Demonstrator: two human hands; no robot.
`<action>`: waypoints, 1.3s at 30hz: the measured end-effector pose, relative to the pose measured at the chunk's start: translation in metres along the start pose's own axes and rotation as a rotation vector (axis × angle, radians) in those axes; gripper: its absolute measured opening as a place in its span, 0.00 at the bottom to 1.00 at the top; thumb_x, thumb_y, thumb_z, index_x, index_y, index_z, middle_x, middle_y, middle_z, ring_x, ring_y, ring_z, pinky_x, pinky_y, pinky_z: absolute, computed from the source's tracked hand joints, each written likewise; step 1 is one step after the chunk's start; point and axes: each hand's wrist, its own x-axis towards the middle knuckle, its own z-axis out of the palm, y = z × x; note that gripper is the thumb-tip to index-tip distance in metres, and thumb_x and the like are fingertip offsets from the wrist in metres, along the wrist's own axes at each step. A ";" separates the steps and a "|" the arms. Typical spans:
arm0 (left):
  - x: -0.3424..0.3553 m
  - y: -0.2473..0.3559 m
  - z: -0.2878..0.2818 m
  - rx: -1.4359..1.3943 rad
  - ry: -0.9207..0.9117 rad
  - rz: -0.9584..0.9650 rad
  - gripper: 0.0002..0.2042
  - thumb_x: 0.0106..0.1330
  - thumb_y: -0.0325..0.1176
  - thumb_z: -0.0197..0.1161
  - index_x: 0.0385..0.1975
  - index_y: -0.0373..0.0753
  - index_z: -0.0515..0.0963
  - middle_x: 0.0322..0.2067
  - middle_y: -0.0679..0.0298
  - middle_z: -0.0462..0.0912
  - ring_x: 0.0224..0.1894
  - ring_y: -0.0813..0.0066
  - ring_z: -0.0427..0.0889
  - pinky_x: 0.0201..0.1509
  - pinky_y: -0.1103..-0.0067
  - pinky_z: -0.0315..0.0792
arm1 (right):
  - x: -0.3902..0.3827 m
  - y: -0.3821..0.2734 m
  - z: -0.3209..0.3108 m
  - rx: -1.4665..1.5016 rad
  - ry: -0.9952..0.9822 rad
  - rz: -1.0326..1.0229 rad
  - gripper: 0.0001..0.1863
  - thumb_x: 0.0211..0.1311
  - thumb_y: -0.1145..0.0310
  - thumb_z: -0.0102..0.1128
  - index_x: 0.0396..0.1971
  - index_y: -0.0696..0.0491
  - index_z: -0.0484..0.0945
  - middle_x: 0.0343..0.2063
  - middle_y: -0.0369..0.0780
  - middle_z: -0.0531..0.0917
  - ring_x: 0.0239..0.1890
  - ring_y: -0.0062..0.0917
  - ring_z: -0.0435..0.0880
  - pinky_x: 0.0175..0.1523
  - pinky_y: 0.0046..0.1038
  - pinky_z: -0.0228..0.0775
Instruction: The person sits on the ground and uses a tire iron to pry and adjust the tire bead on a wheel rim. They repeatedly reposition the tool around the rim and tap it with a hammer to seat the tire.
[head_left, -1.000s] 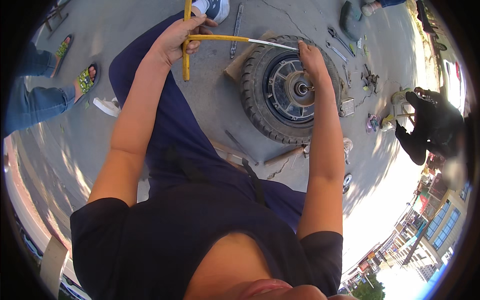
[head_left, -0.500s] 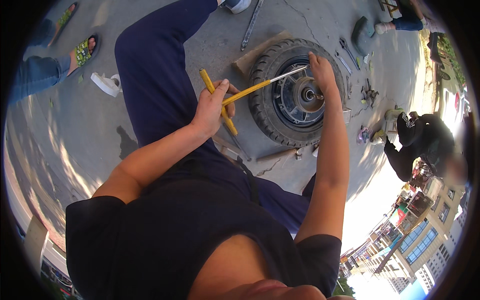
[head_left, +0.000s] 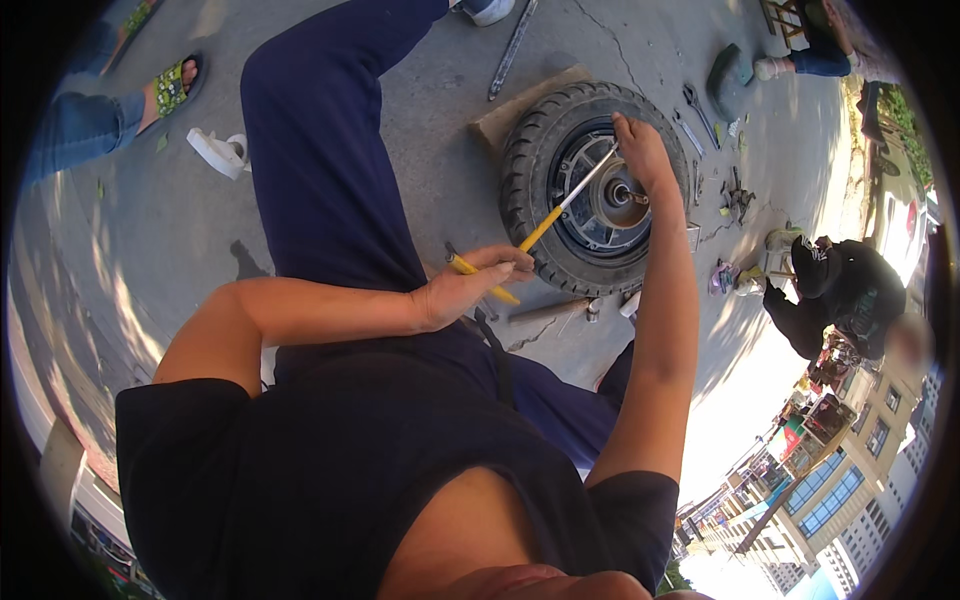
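Observation:
A wheel with a black tyre [head_left: 522,190] and a dark metal hub [head_left: 628,238] lies flat on the ground in front of me. Across it slants a T-handle wrench [head_left: 541,229], its shaft part yellow, part bare metal. My left hand [head_left: 462,294] is closed around the yellow crossbar, left of the tyre. At the wrench's far end, my right hand [head_left: 643,152] has its fingers pinched around the tip, over the hub's outer edge. Those fingers hide the tip and whatever fastener may be under it.
A wooden block [head_left: 500,122] touches the tyre's far left side. Near the tyre lie a hammer [head_left: 552,310], a metal bar [head_left: 513,48] and several wrenches [head_left: 705,115]. A sandalled foot [head_left: 172,92] is at left; a person in black [head_left: 840,290] is at right.
My left hand has moved right and nearer to me with the crossbar, turning the wrench to a steeper slant. My right hand stays at the tip over the hub edge.

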 end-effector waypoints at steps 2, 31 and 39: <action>0.002 -0.007 0.004 -0.047 -0.023 -0.003 0.18 0.76 0.35 0.44 0.61 0.34 0.63 0.60 0.57 0.67 0.67 0.62 0.64 0.66 0.68 0.65 | 0.000 0.000 -0.001 -0.015 -0.012 0.017 0.27 0.70 0.52 0.46 0.28 0.64 0.75 0.24 0.56 0.77 0.33 0.50 0.78 0.42 0.41 0.67; 0.004 0.053 -0.035 -0.047 0.210 -0.073 0.25 0.77 0.43 0.42 0.68 0.39 0.53 0.34 0.60 0.77 0.42 0.67 0.79 0.57 0.69 0.71 | 0.025 0.001 0.006 0.106 -0.052 0.174 0.30 0.69 0.52 0.44 0.29 0.68 0.78 0.31 0.61 0.80 0.42 0.55 0.79 0.49 0.43 0.68; 0.096 0.199 -0.094 0.515 0.638 0.123 0.15 0.76 0.40 0.44 0.51 0.36 0.67 0.35 0.62 0.74 0.34 0.74 0.79 0.43 0.74 0.78 | 0.031 0.029 0.024 0.453 -0.036 0.305 0.30 0.67 0.53 0.43 0.17 0.65 0.74 0.13 0.48 0.75 0.17 0.39 0.77 0.29 0.40 0.68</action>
